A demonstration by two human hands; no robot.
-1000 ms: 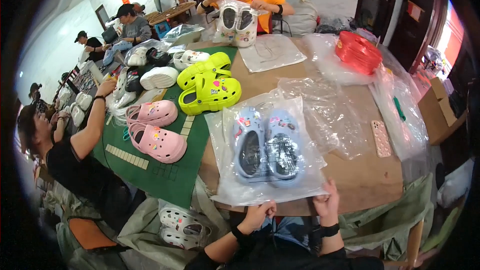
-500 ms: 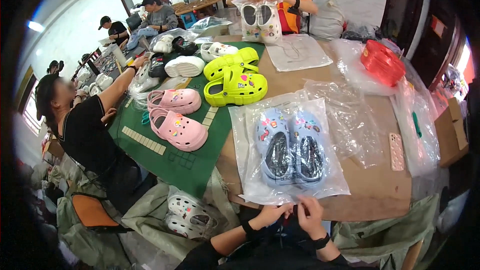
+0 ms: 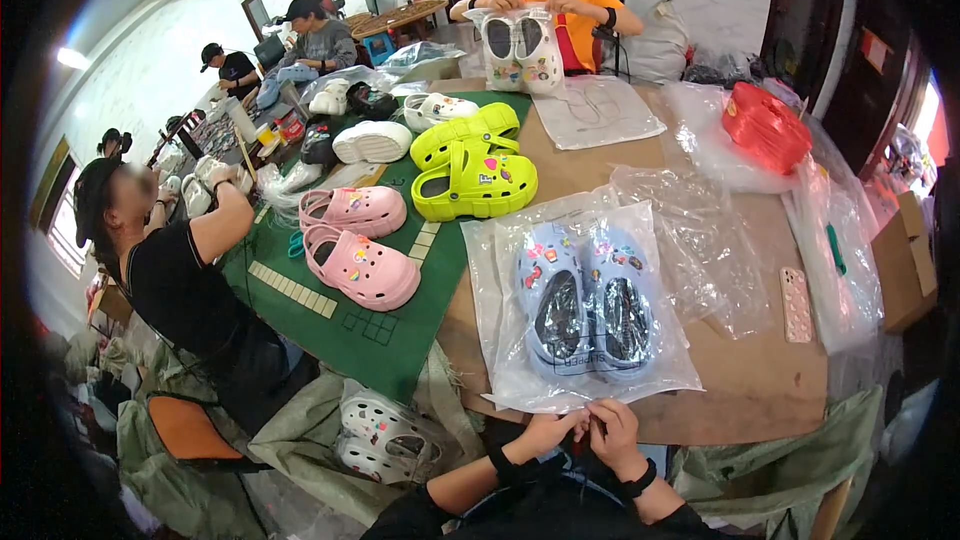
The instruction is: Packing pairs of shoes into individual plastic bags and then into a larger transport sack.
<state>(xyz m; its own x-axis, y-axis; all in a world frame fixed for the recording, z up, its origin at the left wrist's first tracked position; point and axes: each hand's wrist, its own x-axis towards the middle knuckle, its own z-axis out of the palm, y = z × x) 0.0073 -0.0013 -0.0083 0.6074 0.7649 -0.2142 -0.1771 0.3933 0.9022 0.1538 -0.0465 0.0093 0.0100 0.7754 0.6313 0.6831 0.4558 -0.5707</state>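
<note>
A pair of light blue clogs (image 3: pixel 622 285) with colourful charms lies inside a clear plastic bag (image 3: pixel 668 365) on the table in front of me. At the bag's near edge, my left hand (image 3: pixel 548 434) is closed, its fingertips pinching the plastic. Right beside it, my right hand (image 3: pixel 612 432) also pinches that edge between thumb and fingers. The two hands almost touch. Beyond the bag, to the left, are a lime green pair of clogs (image 3: pixel 482 185) and a pink pair of clogs (image 3: pixel 372 265), both with charms.
A green mat (image 3: pixel 405 350) covers the table's left part. Loose plastic bags (image 3: pixel 700 250), a red roll of tape (image 3: pixel 765 128) and a phone (image 3: pixel 795 305) lie rightward. Across the table a person (image 3: pixel 580 0) holds bagged white clogs (image 3: pixel 520 50); another person (image 3: pixel 170 270) sits left.
My hands stay at the bag's near edge with little movement. The person on the left has drawn an arm back from the shoes on the table and now holds a white clog.
</note>
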